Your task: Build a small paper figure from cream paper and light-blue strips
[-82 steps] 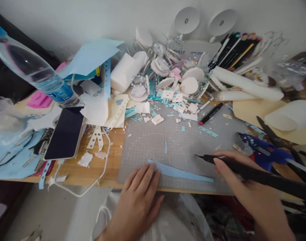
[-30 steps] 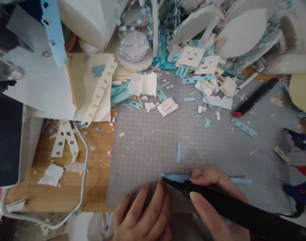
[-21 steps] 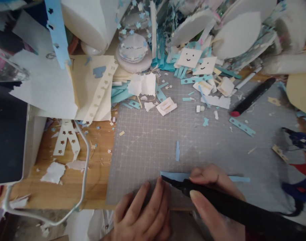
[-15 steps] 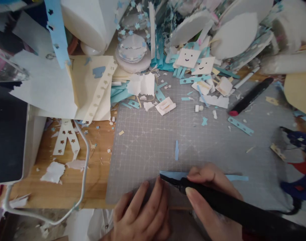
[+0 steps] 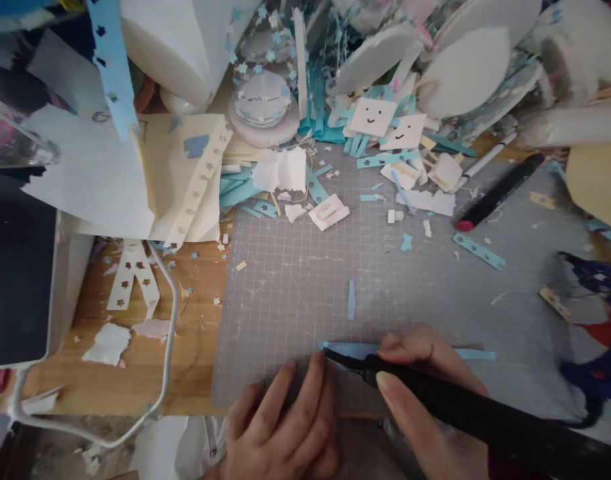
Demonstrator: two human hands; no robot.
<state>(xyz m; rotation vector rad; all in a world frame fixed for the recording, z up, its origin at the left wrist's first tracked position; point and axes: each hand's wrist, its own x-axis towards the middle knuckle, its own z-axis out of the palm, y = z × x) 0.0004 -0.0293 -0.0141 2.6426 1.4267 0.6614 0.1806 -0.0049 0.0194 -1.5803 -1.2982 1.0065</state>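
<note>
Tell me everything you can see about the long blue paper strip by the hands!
The long blue paper strip looks narrow and plain, with no holes showing. It lies flat along the front of the gray gridded cutting mat. The right hand hides its middle. A black pen-shaped tool points at its left end, near the left hand; exact contact is unclear.

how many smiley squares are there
2: the left smiley square and right smiley square, side by side near the far edge of the cutting mat; others may be hidden.
</note>
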